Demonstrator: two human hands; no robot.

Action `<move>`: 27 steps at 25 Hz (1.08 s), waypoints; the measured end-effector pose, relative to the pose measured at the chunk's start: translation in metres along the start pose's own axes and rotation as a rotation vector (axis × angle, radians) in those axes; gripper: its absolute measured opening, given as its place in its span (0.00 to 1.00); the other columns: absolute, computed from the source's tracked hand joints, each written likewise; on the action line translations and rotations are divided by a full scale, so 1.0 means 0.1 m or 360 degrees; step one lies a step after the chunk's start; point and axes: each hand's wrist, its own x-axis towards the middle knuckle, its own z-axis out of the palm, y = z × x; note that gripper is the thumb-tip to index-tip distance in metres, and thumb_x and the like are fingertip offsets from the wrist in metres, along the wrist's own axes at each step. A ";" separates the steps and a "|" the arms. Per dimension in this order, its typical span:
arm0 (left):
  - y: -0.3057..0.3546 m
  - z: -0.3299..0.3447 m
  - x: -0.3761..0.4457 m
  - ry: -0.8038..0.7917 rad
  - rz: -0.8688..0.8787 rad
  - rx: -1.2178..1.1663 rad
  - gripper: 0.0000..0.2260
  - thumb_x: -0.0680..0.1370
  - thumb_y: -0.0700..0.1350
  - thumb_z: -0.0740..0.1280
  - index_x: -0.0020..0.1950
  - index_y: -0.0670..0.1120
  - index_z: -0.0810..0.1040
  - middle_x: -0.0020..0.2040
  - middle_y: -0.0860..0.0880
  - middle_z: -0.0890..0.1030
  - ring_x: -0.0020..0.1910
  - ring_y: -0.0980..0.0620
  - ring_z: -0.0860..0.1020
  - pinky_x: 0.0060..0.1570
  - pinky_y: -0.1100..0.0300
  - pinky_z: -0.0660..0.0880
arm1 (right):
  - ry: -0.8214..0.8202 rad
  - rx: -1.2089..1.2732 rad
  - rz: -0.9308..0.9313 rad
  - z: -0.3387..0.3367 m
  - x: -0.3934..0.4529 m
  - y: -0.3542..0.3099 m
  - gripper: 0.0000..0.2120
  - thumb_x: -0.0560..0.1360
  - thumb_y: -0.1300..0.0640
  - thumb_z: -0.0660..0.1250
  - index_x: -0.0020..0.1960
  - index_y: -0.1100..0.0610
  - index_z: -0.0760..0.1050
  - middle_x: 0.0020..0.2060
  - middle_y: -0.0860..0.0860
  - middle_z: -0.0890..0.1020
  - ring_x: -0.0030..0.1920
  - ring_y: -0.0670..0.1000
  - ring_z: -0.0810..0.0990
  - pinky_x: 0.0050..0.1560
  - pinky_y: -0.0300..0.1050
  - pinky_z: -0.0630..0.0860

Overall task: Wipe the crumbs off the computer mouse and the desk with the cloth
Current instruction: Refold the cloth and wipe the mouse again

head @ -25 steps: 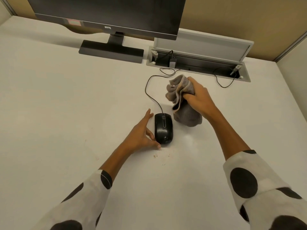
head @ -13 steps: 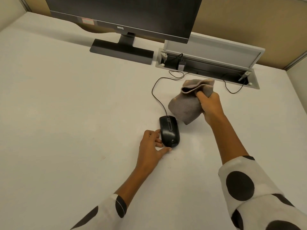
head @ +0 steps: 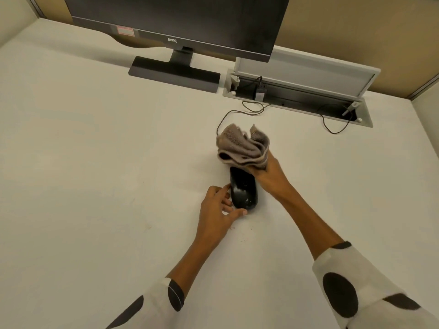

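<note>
A black wired computer mouse (head: 244, 191) lies on the white desk (head: 95, 174). My left hand (head: 217, 213) holds it from its left side, thumb at its near end and fingertips on its flank. My right hand (head: 268, 176) grips a bunched grey-brown cloth (head: 242, 148) and has it over the front end of the mouse, hiding the buttons. A few small brown crumbs (head: 237, 230) dot the desk just in front of the mouse. A pale speck shows on the mouse's back.
A black monitor (head: 175, 20) on a flat stand (head: 174, 73) is at the back. To its right an open cable tray (head: 297, 96) sits in the desk with its lid up. The mouse cable (head: 228, 115) loops from there; another thin cable (head: 332, 125) lies further right.
My right hand has brought the cloth down and to the left onto the front of the mouse. My left hand stays at the mouse's side.
</note>
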 end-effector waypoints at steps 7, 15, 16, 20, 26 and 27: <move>-0.02 0.01 0.00 -0.0022 0.0118 0.0094 0.23 0.68 0.48 0.74 0.61 0.45 0.75 0.49 0.52 0.71 0.39 0.59 0.73 0.41 0.80 0.69 | -0.0236 0.0060 0.0018 -0.08 -0.27 0.06 0.24 0.74 0.60 0.67 0.68 0.54 0.66 0.61 0.50 0.77 0.62 0.47 0.74 0.62 0.43 0.72; -0.05 0.07 -0.11 0.0102 0.0134 -0.0166 0.15 0.69 0.43 0.74 0.53 0.50 0.76 0.50 0.52 0.77 0.44 0.60 0.77 0.43 0.75 0.71 | -0.0221 0.0067 0.0011 -0.03 -0.67 0.06 0.28 0.71 0.51 0.68 0.68 0.56 0.67 0.58 0.43 0.78 0.58 0.40 0.76 0.56 0.34 0.73; -0.04 0.07 -0.15 0.0145 0.0104 -0.0187 0.15 0.69 0.43 0.74 0.53 0.49 0.76 0.49 0.54 0.78 0.45 0.61 0.77 0.44 0.76 0.70 | -0.0214 0.0064 0.0001 -0.02 -0.72 0.08 0.28 0.70 0.50 0.68 0.68 0.56 0.67 0.58 0.43 0.78 0.58 0.40 0.76 0.55 0.33 0.74; -0.11 0.11 -0.25 0.0489 0.0404 0.0717 0.08 0.69 0.44 0.72 0.44 0.45 0.76 0.40 0.48 0.78 0.41 0.46 0.73 0.41 0.54 0.68 | -0.0170 0.0095 0.0042 0.00 -0.98 0.20 0.20 0.72 0.53 0.67 0.63 0.51 0.71 0.53 0.36 0.80 0.55 0.39 0.78 0.52 0.32 0.75; -0.12 0.07 -0.26 0.0463 0.0404 0.1273 0.05 0.67 0.48 0.68 0.39 0.48 0.75 0.40 0.48 0.73 0.43 0.49 0.64 0.42 0.55 0.54 | -0.0100 0.0225 0.0136 -0.02 -1.30 0.27 0.16 0.72 0.53 0.66 0.57 0.39 0.73 0.53 0.33 0.79 0.56 0.37 0.76 0.54 0.32 0.72; -0.15 0.03 -0.25 0.0392 0.0378 0.1247 0.08 0.68 0.47 0.68 0.45 0.49 0.77 0.43 0.48 0.72 0.46 0.49 0.64 0.43 0.56 0.53 | -0.0103 0.0229 0.0143 -0.04 -1.34 0.29 0.16 0.72 0.53 0.66 0.57 0.41 0.72 0.53 0.34 0.80 0.56 0.36 0.76 0.54 0.33 0.72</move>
